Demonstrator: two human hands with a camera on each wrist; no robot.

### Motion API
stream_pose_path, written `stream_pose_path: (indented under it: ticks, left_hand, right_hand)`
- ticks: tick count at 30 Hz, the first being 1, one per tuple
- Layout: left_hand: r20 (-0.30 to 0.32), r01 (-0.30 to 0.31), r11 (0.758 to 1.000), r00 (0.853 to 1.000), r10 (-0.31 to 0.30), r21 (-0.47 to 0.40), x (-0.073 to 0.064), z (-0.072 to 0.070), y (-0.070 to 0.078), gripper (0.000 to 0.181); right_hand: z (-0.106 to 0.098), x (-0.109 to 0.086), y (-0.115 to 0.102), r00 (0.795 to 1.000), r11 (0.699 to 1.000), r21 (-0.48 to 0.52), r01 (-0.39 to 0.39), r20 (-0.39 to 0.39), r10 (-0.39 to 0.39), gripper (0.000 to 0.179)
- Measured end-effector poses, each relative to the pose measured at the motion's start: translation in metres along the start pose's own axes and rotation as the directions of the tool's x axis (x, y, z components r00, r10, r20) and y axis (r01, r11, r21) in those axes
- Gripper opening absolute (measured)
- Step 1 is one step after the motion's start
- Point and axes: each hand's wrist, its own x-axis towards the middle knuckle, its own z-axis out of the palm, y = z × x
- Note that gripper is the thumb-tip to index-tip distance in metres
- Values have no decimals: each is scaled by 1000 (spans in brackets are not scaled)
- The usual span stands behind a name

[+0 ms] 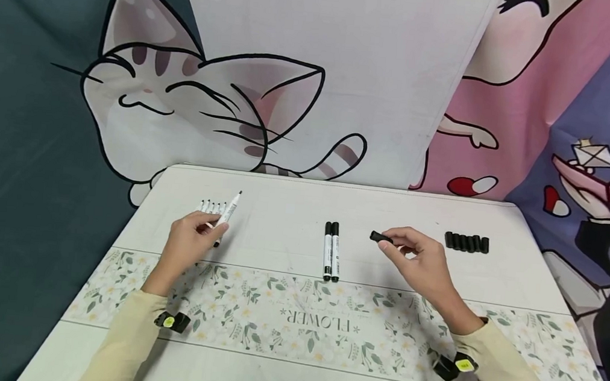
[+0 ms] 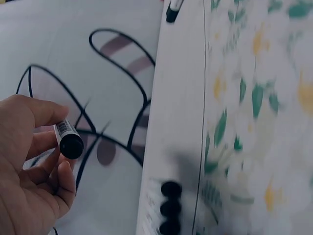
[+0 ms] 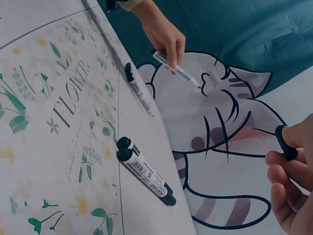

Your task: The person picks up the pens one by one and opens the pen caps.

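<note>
My left hand (image 1: 189, 238) pinches a white marker (image 1: 229, 209) with its bare dark tip pointing up and away. In the left wrist view the marker's black rear end (image 2: 72, 146) faces the camera, between thumb and fingers. My right hand (image 1: 423, 260) holds a black marker cap (image 1: 379, 237) between thumb and fingertips, above the table. Behind the left hand, several uncapped markers (image 1: 211, 206) lie side by side, partly hidden by it. Two capped markers (image 1: 331, 250) lie together on the table between the hands, nearer the right one.
Right of my right hand, several black caps (image 1: 466, 243) stand in a tight row. A floral strip printed "FLOWER" (image 1: 318, 320) crosses the white table (image 1: 281, 212). Behind the table's far edge hangs a cloth backdrop (image 1: 319, 22) with a cartoon cat.
</note>
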Motion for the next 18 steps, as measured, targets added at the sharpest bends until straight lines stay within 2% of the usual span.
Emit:
stream_pose_path:
  ticks: [7,12,18]
  left_hand:
    - [-44,106,994,994,-105,22,9,-14,-24,44]
    - [-62,166,986,985,-163,30,14,-21,-41,43]
    - [-78,230,973,971,-226,38,16,-24,-66,43]
  right_hand:
    - [-4,-1,3,995,996,25,-87,53,86,11]
    - [-10,-1,4,986,988,43,-151,82,148,12]
    - [-14,-1,6,985,982,84,-167,65,161,12]
